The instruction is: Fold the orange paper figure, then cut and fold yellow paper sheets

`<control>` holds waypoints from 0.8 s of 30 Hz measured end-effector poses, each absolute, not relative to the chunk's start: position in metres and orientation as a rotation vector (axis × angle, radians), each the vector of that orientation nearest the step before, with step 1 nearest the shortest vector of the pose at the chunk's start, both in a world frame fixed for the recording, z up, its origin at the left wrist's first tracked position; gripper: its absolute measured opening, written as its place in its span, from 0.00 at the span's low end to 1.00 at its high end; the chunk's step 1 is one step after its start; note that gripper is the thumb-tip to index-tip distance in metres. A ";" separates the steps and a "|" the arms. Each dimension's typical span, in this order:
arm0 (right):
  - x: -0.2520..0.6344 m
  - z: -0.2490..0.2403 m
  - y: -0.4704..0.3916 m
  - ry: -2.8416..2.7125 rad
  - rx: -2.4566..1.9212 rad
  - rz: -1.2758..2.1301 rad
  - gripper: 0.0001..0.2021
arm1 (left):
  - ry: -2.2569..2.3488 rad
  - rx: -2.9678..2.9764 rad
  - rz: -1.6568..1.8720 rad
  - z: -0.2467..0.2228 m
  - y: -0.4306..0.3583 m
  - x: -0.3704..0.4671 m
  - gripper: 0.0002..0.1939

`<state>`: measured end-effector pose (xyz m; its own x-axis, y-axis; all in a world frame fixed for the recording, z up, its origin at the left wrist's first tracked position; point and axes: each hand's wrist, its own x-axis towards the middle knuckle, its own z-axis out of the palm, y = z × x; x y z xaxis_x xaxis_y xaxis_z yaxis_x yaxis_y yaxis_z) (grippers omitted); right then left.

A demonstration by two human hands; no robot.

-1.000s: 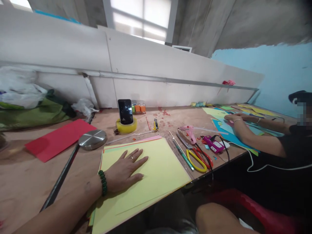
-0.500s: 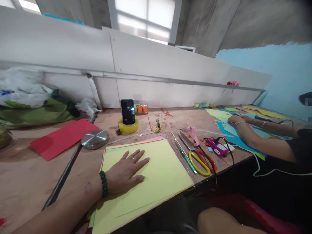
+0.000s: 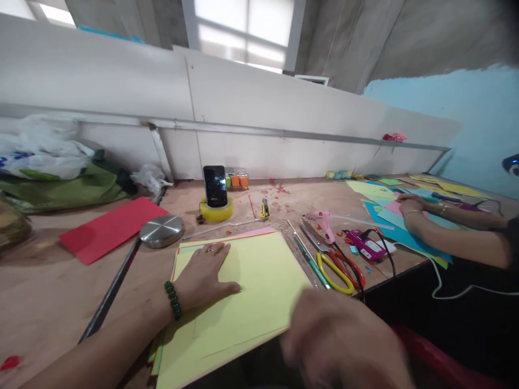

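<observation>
My left hand [image 3: 205,278], with a ring and a green bead bracelet, rests on a stack of coloured paper whose top sheet is pale yellow [image 3: 255,292]. Its thumb is spread away from the other fingers and nothing is in it. My right hand [image 3: 340,340] is smeared by motion at the lower right corner of the stack, by the table edge. Its fingers look curled, but their grip is too blurred to read. Scissors with yellow and red handles [image 3: 334,273] and a green pen [image 3: 316,267] lie right of the stack.
A metal disc [image 3: 162,231] on a dark bar and red paper [image 3: 113,229] lie left. Behind are a phone [image 3: 215,185] in a tape roll [image 3: 219,212] and a cutter [image 3: 265,208]. Right are a pink glue gun [image 3: 325,226], a purple power strip [image 3: 367,246] and another person's hands [image 3: 411,208].
My right hand has come into view at the lower right, moving. My left hand has shifted slightly up and left on the paper, and its fingers have drawn closer together.
</observation>
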<state>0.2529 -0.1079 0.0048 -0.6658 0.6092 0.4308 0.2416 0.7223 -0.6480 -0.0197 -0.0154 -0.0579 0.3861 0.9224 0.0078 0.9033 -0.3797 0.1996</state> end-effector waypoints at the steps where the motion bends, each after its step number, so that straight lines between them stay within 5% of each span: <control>1: 0.247 -0.006 -0.092 -2.241 -0.858 0.618 0.18 | 1.648 2.469 0.189 -0.056 -0.015 -0.020 0.45; 6: 0.243 -0.064 -0.028 -2.159 -1.624 0.353 0.23 | 1.630 2.430 0.288 -0.048 -0.013 -0.023 0.39; 11: 0.252 -0.089 -0.014 -2.091 -1.640 0.328 0.26 | 1.653 2.328 0.451 -0.059 -0.006 -0.032 0.30; 16: 0.254 -0.097 -0.012 -1.976 -1.453 0.379 0.20 | 1.594 2.237 0.680 -0.067 0.006 -0.040 0.09; 24: 0.251 -0.093 -0.008 -1.694 -1.190 0.548 0.27 | 1.389 2.130 1.129 -0.054 0.007 -0.043 0.17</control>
<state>0.2508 -0.0082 -0.0933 -0.0649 0.8925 0.4464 0.4615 0.4235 -0.7795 -0.0428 0.0070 -0.0540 0.1988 0.8828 0.4256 0.5971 -0.4534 0.6617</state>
